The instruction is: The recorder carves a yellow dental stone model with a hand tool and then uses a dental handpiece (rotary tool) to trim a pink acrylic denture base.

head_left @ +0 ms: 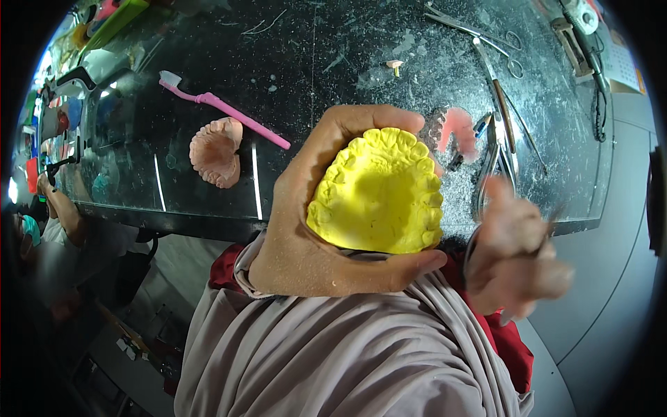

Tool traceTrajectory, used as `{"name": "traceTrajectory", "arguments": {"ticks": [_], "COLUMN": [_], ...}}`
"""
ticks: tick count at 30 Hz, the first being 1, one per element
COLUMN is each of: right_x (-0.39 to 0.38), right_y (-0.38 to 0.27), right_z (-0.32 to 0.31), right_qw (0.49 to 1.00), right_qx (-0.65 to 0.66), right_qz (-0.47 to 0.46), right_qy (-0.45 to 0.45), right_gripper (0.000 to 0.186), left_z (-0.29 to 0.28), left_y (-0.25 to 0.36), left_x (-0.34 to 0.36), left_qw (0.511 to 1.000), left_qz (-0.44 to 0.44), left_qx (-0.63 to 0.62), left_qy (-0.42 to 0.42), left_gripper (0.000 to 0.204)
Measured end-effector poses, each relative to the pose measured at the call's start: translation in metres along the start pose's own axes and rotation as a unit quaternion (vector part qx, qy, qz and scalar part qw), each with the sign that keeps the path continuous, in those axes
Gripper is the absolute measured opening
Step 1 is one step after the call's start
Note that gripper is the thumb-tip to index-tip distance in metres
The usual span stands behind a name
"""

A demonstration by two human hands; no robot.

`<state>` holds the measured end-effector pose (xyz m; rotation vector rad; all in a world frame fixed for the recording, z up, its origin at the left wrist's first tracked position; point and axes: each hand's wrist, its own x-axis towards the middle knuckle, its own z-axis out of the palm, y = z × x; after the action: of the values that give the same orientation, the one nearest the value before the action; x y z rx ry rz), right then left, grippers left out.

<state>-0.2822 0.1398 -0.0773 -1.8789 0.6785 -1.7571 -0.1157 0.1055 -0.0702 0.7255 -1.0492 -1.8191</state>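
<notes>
My left hand (285,215) is wrapped round a yellow dental cast (375,198), its arch of teeth and palate facing up. Fingers curl over the far side and the thumb presses along the near edge. To the right of the cast, close to the table's front edge, my right hand (514,243) is smeared by motion. Its fingers look bent, but whether they hold anything is too blurred to tell. A pink horseshoe-shaped denture piece (458,132) lies just beyond, beside metal pliers (497,153).
On the dusty black tabletop (292,55) are a pink toothbrush (229,109), a beige dental cast (215,153) and a small pinkish piece (394,66). Scissors (479,35) and a wooden-handled knife (501,104) lie at the right. A person (62,215) sits at far left.
</notes>
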Motion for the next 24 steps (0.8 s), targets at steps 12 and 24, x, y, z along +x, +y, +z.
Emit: {"name": "traceTrajectory", "arguments": {"ticks": [12, 24], "right_x": [0.003, 0.010], "right_y": [-0.018, -0.006], "right_z": [-0.003, -0.018], "right_qw": [0.929, 0.871], "right_qx": [-0.328, -0.456], "right_qz": [0.170, 0.180], "right_qy": [0.000, -0.034], "right_gripper": [0.031, 0.031], "left_z": [-0.004, -0.124], "left_y": [0.013, 0.047], "left_x": [-0.022, -0.078], "left_qw": [0.993, 0.842], "left_qz": [0.011, 0.175], "left_qx": [0.077, 0.397], "left_qy": [-0.087, 0.319], "left_gripper": [0.072, 0.058]}}
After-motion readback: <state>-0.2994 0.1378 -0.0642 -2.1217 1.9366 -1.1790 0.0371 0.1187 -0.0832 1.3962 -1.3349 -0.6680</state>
